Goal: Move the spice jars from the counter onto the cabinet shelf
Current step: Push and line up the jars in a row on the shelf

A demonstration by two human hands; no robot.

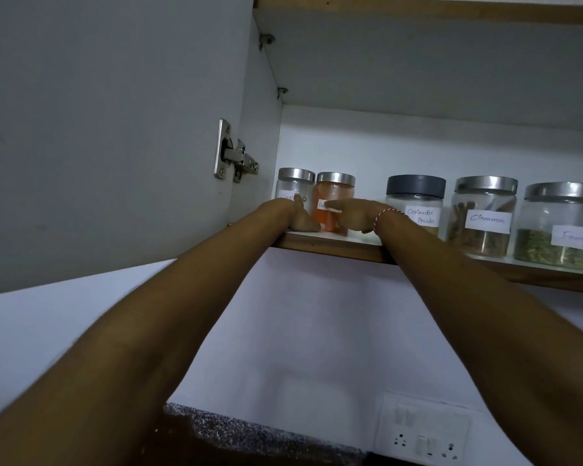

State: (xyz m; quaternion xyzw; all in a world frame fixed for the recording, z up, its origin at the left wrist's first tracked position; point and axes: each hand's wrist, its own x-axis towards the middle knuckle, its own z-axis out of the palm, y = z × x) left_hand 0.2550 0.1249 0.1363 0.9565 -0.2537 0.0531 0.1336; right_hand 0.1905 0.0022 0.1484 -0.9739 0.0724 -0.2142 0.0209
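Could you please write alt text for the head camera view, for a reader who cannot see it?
A person's left hand and right hand reach up to a small glass jar of orange powder on a wood-edged white cabinet shelf, beside a clear steel-lidded jar. To the right stand a grey-lidded coriander powder jar, a cinnamon jar and a jar of green herbs.

my left hand hides most of the clear jar's label; the rightmost jar's label is too blurred to read.
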